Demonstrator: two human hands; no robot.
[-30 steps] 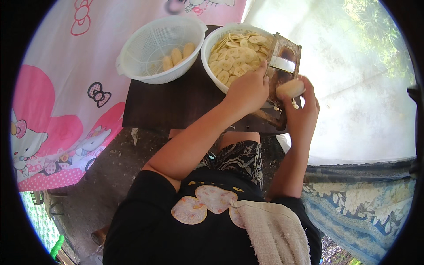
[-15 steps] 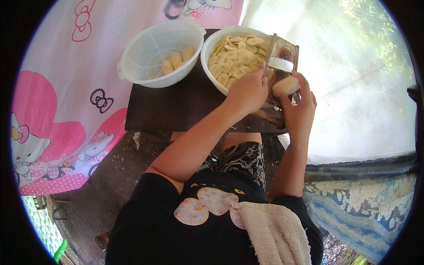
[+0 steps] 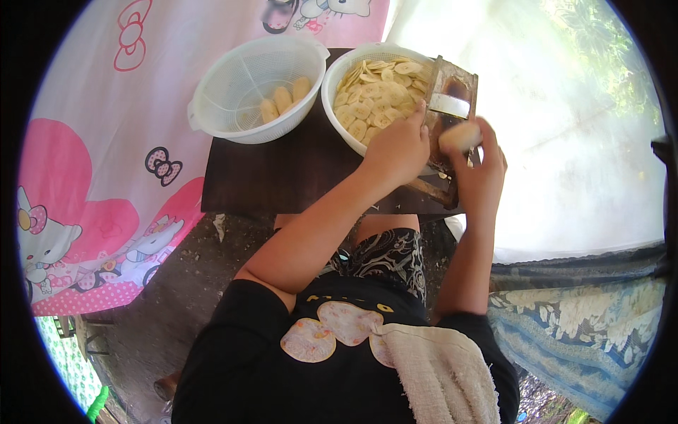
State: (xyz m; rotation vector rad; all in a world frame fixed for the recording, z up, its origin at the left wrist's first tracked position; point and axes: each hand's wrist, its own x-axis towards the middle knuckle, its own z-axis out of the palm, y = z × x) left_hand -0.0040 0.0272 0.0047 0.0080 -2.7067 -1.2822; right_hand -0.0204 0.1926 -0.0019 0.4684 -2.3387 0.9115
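**Outdoor spot, bright daylight**

Dark wooden table [image 3: 282, 177] over dirt ground [image 3: 176, 304]. Pink cartoon-print cloth [image 3: 85, 177] hangs at left. Blue floral fabric [image 3: 586, 332] lower right. Strong sun washes out pale sheet [image 3: 565, 141] at right; greenery [image 3: 600, 49] upper right.

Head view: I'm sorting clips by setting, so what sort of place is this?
Probably an outdoor home food-prep spot: a dark wooden table on bare ground, a cartoon-print cloth hung beside it, and a white bowl of slices.

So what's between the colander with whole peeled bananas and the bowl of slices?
Nothing: the colander and the bowl nearly touch on the dark table, head view.
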